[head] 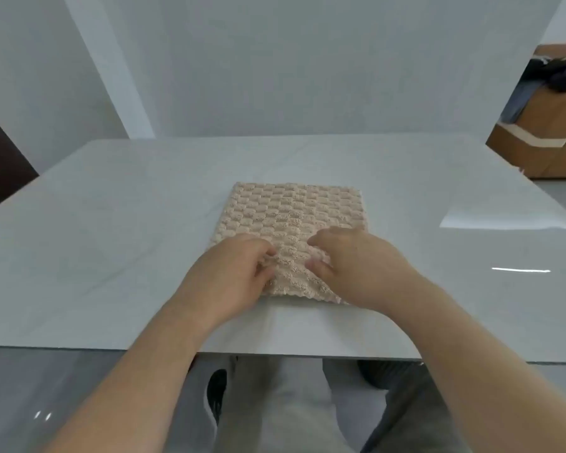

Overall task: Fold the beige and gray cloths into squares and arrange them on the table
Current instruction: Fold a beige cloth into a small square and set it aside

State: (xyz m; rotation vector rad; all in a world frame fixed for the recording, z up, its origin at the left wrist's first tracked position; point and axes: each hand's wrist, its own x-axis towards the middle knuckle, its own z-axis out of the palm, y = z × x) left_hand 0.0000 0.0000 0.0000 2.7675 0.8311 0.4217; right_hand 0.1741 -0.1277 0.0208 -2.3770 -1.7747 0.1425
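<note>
— What's the left hand (232, 273) doing?
— It rests on the near left part of the beige cloth (291, 217), fingers curled, its grip pinching the fabric.
— And the cloth?
— Flat near the middle of the pale surface (111, 223), a checkered rectangle.
— The right hand (356, 266)?
— On the near right corner, thumb and fingers nipping a fold. A brown box (543, 152) sits far right.

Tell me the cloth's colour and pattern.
Beige cloth, raised checkered texture; head view shows it best.
</note>
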